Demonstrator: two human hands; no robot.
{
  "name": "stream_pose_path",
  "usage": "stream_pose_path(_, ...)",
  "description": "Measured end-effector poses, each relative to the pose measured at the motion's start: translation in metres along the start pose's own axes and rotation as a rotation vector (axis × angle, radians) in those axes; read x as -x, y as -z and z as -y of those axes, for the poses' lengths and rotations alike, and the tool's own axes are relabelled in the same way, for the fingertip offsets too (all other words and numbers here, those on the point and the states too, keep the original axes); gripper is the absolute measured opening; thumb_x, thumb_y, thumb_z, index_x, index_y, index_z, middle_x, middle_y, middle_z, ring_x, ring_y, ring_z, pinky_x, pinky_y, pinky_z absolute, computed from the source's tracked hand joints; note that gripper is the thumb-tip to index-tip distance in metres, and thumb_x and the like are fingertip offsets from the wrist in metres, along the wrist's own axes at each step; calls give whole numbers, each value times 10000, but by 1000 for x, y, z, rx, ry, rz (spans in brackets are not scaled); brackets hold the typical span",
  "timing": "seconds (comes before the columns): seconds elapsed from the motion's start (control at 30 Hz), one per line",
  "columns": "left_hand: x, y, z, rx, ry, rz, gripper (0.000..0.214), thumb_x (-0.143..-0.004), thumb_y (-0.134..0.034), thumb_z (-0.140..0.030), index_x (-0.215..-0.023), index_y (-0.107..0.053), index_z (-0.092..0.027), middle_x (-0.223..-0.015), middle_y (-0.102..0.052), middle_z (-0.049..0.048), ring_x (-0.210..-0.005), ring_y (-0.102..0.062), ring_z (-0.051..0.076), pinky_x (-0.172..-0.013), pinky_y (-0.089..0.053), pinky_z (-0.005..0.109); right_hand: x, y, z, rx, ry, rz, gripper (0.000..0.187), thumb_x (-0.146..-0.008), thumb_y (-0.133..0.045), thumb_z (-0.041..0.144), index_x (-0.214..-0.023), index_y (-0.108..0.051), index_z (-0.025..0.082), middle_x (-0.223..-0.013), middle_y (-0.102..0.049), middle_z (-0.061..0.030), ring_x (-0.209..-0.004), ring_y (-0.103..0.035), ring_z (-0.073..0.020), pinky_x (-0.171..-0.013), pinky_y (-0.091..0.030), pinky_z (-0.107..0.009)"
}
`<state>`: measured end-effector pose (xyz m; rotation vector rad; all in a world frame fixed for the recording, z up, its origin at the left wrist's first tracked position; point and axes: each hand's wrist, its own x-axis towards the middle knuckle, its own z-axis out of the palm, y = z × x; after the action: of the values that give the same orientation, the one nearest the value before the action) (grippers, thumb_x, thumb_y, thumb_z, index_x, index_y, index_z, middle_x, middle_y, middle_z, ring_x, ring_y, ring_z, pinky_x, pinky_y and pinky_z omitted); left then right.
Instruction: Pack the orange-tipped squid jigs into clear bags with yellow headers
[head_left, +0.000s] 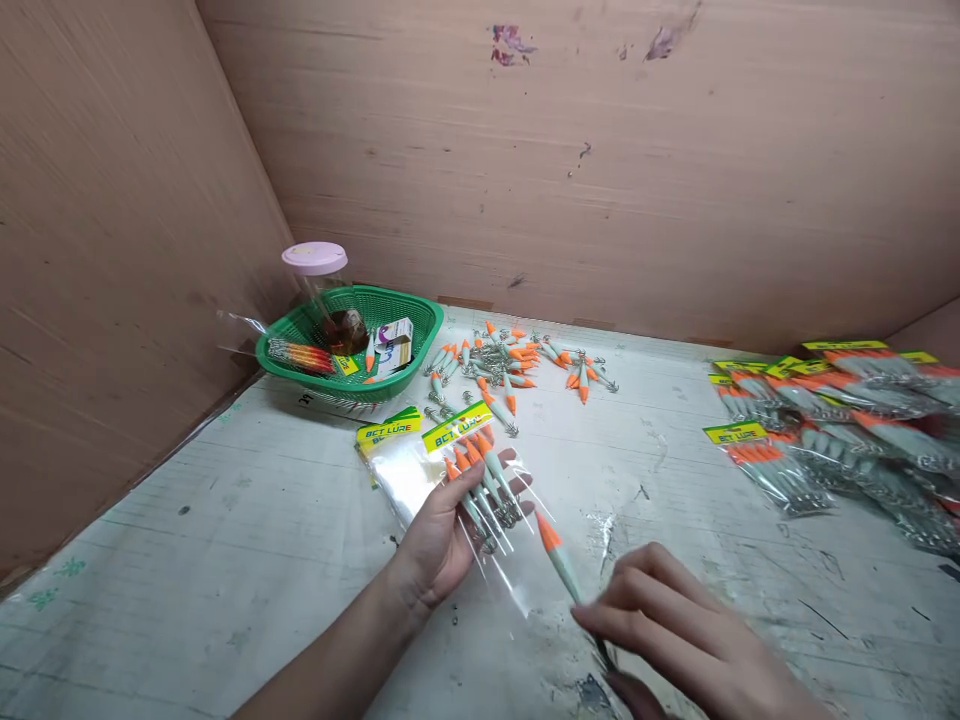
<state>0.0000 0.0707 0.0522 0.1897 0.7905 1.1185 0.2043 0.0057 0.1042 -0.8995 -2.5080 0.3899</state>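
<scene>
My left hand (439, 535) grips a clear plastic bag (480, 480) with a yellow header card; several orange-and-white squid jig lures lie inside it. My right hand (675, 630) pinches one loose lure (561, 560) by its hook end, orange tip pointing toward the bag's open mouth. A small stack of empty bags (390, 445) with yellow headers lies just left of the held bag. A loose pile of lures (510, 365) is spread on the table behind it.
A green basket (420, 365) at the back left holds a pink-lidded jar (319, 275), a small box and a lure pack. Filled packs (832, 420) are heaped at the right. Brown board walls close in the back and left of the table.
</scene>
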Motion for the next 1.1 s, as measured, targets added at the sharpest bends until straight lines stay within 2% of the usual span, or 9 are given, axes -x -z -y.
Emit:
stream_pose_path(0.13,1,0,8,-12,66,37,409,-810,-599,-178,-1211,-538,-126,-1164,-645,151,-921,-674,258,-812,-561,393,1,-29,-6,216,4,-182,351,-825,-540,100,-1168,-533,171,-938,-676,-86,-819,-578,-217,-658,-536,-332)
stream_pose_path(0.23,1,1,12,11,60,50,418,-801,-610,-175,-1211,-541,-126,-1120,-667,147,-933,-670,263,-840,-546,409,10,-37,-14,294,24,-225,318,-842,-486,103,-1139,-566,188,-1055,-647,-112,-926,-563,-250,-724,-521,-392)
stream_pose_path(0.3,1,1,13,18,56,59,403,-798,-610,-168,-1195,-554,-127,-1092,-680,138,-929,-671,264,-847,-542,412,12,-38,-15,306,-4,-253,328,-836,-478,91,-1126,-578,205,-1014,-636,-120,-900,-567,-247,-710,-511,-401)
stream_pose_path(0.43,4,-1,15,-4,78,107,318,-809,-593,-170,-1122,-605,-114,-1030,-699,135,-905,-679,261,-848,-541,395,7,-38,-11,209,-117,-297,280,-812,-540,63,-1053,-567,203,-853,-599,-88,-743,-557,-193,-606,-489,-330)
stream_pose_path(0.7,9,-2,19,-25,82,189,394,-797,-614,-181,-1188,-569,-168,-1070,-683,121,-898,-679,276,-846,-529,443,1,-43,-7,43,-281,-407,112,-826,-560,127,-892,-528,212,-782,-551,-45,-696,-548,-160,-564,-474,-267)
stream_pose_path(0.9,11,-2,29,-132,163,199,344,-794,-622,-225,-1114,-587,-102,-1023,-687,165,-887,-677,292,-810,-535,423,4,-49,-3,27,-298,-402,148,-842,-514,109,-952,-533,207,-759,-558,-34,-655,-553,-143,-560,-475,-247)
stream_pose_path(0.97,11,-2,30,-190,174,208,380,-802,-616,-261,-1145,-564,-104,-1073,-666,180,-943,-658,297,-838,-518,428,12,-57,-3,20,-301,-386,156,-853,-486,97,-947,-546,206,-722,-553,-23,-618,-552,-132,-543,-468,-232)
stream_pose_path(1.03,10,-1,30,-312,116,176,505,-781,-643,-286,-1244,-498,-147,-1190,-610,179,-1035,-616,300,-896,-481,443,23,-67,-4,10,-357,-387,142,-866,-462,100,-890,-555,205,-674,-530,-8,-579,-540,-123,-524,-453,-222)
stream_pose_path(1.1,11,2,28,-529,-56,73,686,-720,-706,-282,-1336,-413,-213,-1338,-497,164,-1136,-550,307,-971,-418,460,35,-79,-6,9,-440,-394,139,-879,-448,122,-821,-543,205,-646,-509,3,-548,-526,-117,-509,-439,-216)
